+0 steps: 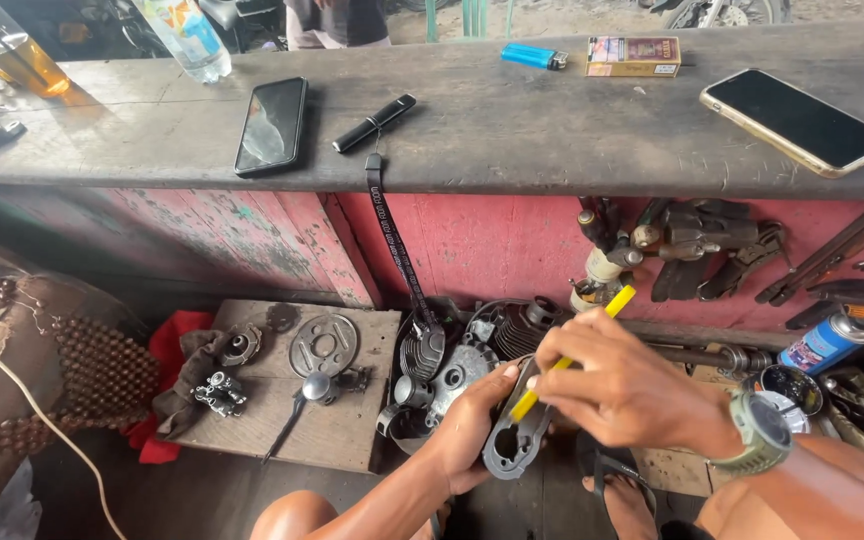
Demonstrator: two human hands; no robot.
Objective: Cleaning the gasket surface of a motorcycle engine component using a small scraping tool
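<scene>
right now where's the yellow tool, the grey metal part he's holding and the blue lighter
yellow tool (592, 325), head view, on the handle above the right hand
grey metal part (515, 448), head view, on its lower body beside the left hand
blue lighter (529, 56), head view, on the middle of its body, on the wooden counter

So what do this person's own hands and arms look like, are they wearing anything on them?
Both hands are bare, with no gloves, and both forearms show no sleeves. The left hand carries nothing on its wrist that can be seen. The right hand has a chunky wristwatch at the wrist, with a round dark face in a pale olive-grey case and strap.
</scene>
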